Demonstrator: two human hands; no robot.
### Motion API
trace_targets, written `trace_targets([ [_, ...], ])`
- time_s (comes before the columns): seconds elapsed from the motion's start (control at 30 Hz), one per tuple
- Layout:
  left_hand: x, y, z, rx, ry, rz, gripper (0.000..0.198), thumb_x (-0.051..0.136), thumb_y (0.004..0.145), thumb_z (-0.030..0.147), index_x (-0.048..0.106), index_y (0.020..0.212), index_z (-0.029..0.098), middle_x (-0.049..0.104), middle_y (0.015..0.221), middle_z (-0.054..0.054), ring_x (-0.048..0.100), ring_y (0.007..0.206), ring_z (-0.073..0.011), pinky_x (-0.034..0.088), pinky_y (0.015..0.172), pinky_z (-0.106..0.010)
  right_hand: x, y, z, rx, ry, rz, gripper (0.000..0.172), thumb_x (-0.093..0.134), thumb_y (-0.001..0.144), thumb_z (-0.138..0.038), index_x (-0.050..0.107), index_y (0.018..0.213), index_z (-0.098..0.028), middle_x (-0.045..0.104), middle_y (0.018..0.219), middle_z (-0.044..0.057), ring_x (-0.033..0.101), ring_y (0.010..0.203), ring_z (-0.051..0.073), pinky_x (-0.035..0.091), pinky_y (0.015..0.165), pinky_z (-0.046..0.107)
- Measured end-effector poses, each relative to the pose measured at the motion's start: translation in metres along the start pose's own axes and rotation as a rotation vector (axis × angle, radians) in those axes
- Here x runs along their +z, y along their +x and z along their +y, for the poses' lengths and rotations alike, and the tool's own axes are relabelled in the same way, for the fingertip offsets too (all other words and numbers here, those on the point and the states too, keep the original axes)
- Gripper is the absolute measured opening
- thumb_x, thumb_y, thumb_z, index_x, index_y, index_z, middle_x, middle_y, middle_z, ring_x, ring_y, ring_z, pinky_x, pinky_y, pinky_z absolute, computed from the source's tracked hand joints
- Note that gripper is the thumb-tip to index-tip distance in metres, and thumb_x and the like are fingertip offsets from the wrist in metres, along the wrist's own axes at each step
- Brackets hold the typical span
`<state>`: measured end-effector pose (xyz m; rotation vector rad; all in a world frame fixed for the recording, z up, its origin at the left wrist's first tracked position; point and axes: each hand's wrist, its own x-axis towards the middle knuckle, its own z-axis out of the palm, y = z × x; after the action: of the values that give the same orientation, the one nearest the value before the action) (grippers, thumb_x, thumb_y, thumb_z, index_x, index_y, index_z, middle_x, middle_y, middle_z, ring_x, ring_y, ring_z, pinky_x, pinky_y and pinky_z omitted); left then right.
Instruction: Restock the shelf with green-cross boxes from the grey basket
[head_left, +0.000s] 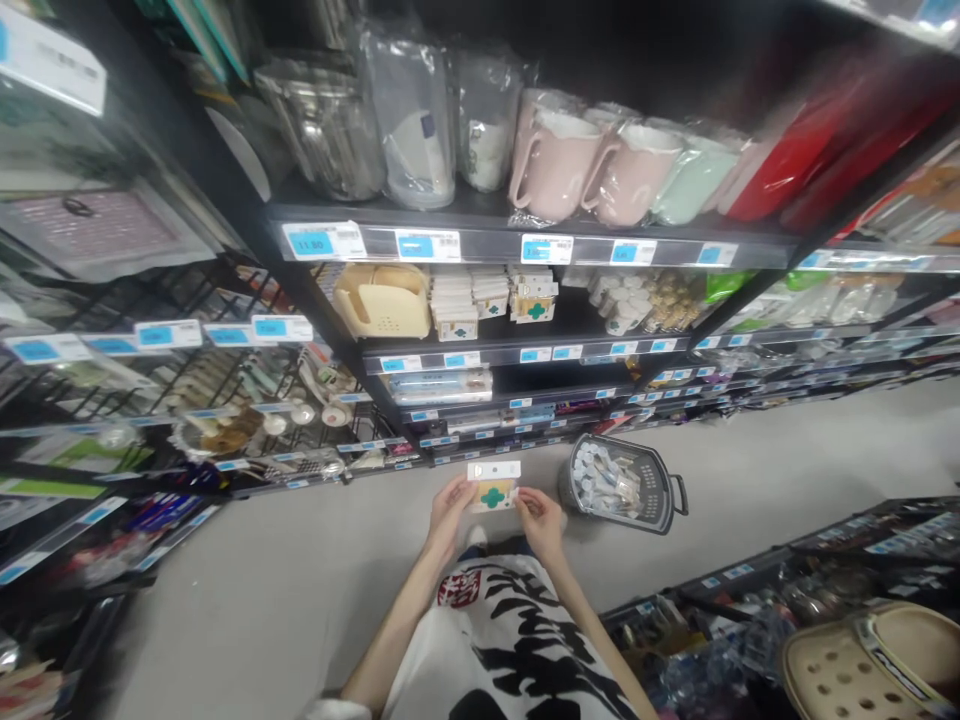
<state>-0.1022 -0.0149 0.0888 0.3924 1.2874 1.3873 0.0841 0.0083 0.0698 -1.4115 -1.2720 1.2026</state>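
Note:
Between my two hands is a small flat package (493, 490) with a white top strip, a yellowish middle and a green clover-like shape. My left hand (451, 503) pinches its left edge, and my right hand (541, 517) grips the right edge. The package faces up toward me, in front of the lower shelves. Similar green-marked packages (533, 297) hang or stand on the middle shelf, beside stacks of white packs (454, 305). What is inside the held package is too small to tell.
A grey basket (660, 480) with several wrapped white items stands on the floor to the right. Pink mugs (559, 165) line the shelf above, near clear plastic-wrapped containers (416, 120). A beige clog (874, 660) lies at lower right. Racks (225, 420) stand on the left.

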Motion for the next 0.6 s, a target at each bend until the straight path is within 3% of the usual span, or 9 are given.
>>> trace_targets([
  [0.17,-0.007,0.002,0.034,-0.039,0.23,-0.394,0.044,0.082,0.077,0.048,0.079,0.107,0.016,0.077,0.109,-0.013,0.071,0.096,-0.0276,0.057,0.077,-0.032,-0.011,-0.002,0.0,-0.033,-0.072,-0.015,0.031,0.071,0.083,-0.045,0.08,0.094,-0.018,0.081,0.088,0.012,0.076,0.079,0.026,0.06,0.067,0.034],
  [0.27,-0.003,0.01,0.053,0.002,0.411,-0.494,0.045,0.083,0.075,0.047,0.079,0.106,0.015,0.078,0.1,-0.013,0.071,0.086,-0.0273,0.057,0.067,-0.032,-0.015,-0.002,-0.001,-0.031,-0.038,0.002,0.034,0.072,0.082,-0.048,0.08,0.095,-0.018,0.081,0.087,0.012,0.076,0.078,0.027,0.06,0.065,0.034],
  [0.4,0.011,0.026,0.074,0.136,0.676,-0.635,0.029,0.077,0.08,0.041,0.081,0.096,0.017,0.078,0.088,-0.008,0.07,0.072,-0.023,0.054,0.064,-0.029,-0.018,0.0,0.0,-0.04,-0.008,0.025,0.038,0.073,0.081,-0.053,0.081,0.094,-0.018,0.081,0.088,0.013,0.076,0.079,0.028,0.061,0.065,0.035],
  [0.5,0.028,0.044,0.096,0.23,0.875,-0.759,0.022,0.069,0.085,0.036,0.081,0.093,0.019,0.075,0.073,-0.004,0.069,0.062,-0.021,0.048,0.059,-0.025,-0.018,0.002,0.004,-0.033,0.047,0.034,0.039,0.074,0.081,-0.055,0.08,0.093,-0.018,0.08,0.091,0.013,0.075,0.081,0.027,0.061,0.065,0.034],
  [0.6,0.051,0.067,0.127,0.379,0.953,-0.771,0.023,0.064,0.087,0.035,0.08,0.096,0.02,0.073,0.071,-0.003,0.068,0.061,-0.0209,0.047,0.061,-0.025,-0.02,0.005,0.01,-0.015,0.111,0.088,0.041,0.075,0.08,-0.057,0.078,0.091,-0.018,0.079,0.086,0.012,0.073,0.074,0.025,0.06,0.062,0.033],
])
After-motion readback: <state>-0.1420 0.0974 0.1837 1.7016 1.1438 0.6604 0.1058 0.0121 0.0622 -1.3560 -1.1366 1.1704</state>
